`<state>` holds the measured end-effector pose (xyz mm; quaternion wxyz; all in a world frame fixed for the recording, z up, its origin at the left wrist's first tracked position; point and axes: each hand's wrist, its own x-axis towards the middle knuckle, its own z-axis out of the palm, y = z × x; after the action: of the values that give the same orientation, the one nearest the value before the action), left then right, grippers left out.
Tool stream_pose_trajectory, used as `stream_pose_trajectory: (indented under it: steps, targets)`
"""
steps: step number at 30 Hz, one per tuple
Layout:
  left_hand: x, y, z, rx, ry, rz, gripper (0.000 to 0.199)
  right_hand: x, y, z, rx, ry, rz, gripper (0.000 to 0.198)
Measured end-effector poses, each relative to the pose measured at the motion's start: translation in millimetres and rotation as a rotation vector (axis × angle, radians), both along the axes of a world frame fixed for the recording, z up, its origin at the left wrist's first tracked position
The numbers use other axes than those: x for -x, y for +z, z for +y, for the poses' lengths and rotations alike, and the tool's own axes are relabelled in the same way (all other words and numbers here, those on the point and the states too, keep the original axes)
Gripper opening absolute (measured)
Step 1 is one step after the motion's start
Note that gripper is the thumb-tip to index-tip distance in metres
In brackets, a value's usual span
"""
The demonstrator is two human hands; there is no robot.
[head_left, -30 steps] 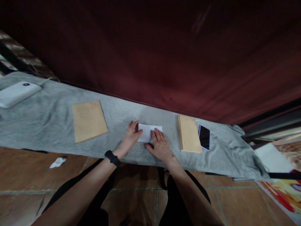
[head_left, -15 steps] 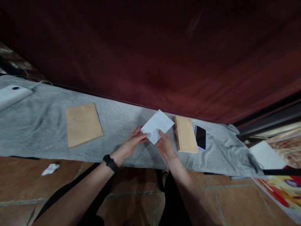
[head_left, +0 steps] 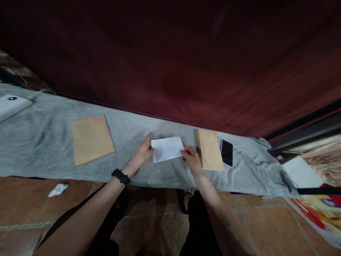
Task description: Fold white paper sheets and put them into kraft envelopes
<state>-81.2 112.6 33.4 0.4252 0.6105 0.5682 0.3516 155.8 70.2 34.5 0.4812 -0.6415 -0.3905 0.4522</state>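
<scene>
A white rectangular sheet of paper [head_left: 167, 148], perhaps folded, is held level between my two hands above the grey cloth. My left hand [head_left: 144, 152] grips its left edge, with one finger pointing up beside the corner. At the lower right corner, my right hand [head_left: 192, 160] pinches the paper between thumb and fingers. Just right of that hand lies a small stack of brown paper envelopes [head_left: 211, 149]. Farther to the left, a brown envelope [head_left: 92, 141] with a faint red mark near its top corner rests flat on the cloth.
A grey cloth [head_left: 53, 142] covers the long narrow surface, and a dark red drape [head_left: 170, 71] hangs behind it. A phone [head_left: 227, 153] lies beside the envelope stack. A white device [head_left: 13, 106] with a cable sits at far left. Crumpled white tissue [head_left: 58, 190] is on the tiled floor.
The white paper has turned from a slanted position to nearly level and come slightly lower. My left hand has shifted left to its edge; my right hand has moved to its right corner.
</scene>
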Motion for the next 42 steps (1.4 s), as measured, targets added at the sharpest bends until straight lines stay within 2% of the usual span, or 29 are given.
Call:
stream_pose_trajectory:
  steps: [3,7,11,14,16,18,21,24,28,32,36,42]
  targets:
    - [-2.4,0.7,-0.3,-0.068,-0.009,0.245,0.083,0.1,-1.9,-2.7,-0.01,0.037,-0.242,0.024]
    - [-7.6,1.1,-3.4,-0.164,0.019,0.388,0.077,3.8,0.0,-10.4,0.036,0.175,-0.784,0.035]
    - [-12.1,-0.5,-9.4,-0.271,0.011,0.536,0.066,4.7,0.2,-16.4,0.069,0.249,-0.96,0.038]
    - [-22.9,-1.8,-20.3,-0.401,-0.03,0.637,0.053,2.5,-1.5,-18.8,0.038,0.276,-1.035,0.039]
    - [-34.9,-4.4,-31.2,-0.473,-0.131,0.682,0.048,0.9,-1.7,-19.0,0.001,0.273,-1.059,0.038]
    - [-47.4,-9.2,-43.0,-0.518,-0.257,0.73,0.05,0.9,-0.7,-17.5,-0.061,0.239,-1.051,0.036]
    - [-59.8,-18.6,-55.2,-0.536,-0.315,0.803,0.057,7.3,0.7,-12.1,-0.237,0.211,-0.939,0.039]
    - [-61.3,-26.6,-57.5,-0.529,-0.34,0.845,0.058,22.6,-3.3,-5.9,-0.362,0.356,-0.772,0.047]
    - [-56.4,-32.1,-54.0,-0.535,-0.405,0.879,0.059,43.8,-15.9,-2.2,-0.315,0.559,-0.795,0.054]
    - [-50.5,-33.5,-50.6,-0.498,-0.311,0.902,0.06,48.4,-23.7,-2.3,-0.241,0.586,-0.967,0.057]
    - [-38.5,-32.0,-46.8,-0.443,-0.211,0.898,0.061,41.5,-26.6,-2.8,-0.231,0.558,-1.126,0.057]
    - [-19.1,-27.2,-44.5,-0.402,-0.172,0.9,0.064,29.9,-30.7,-4.3,-0.231,0.469,-1.213,0.06]
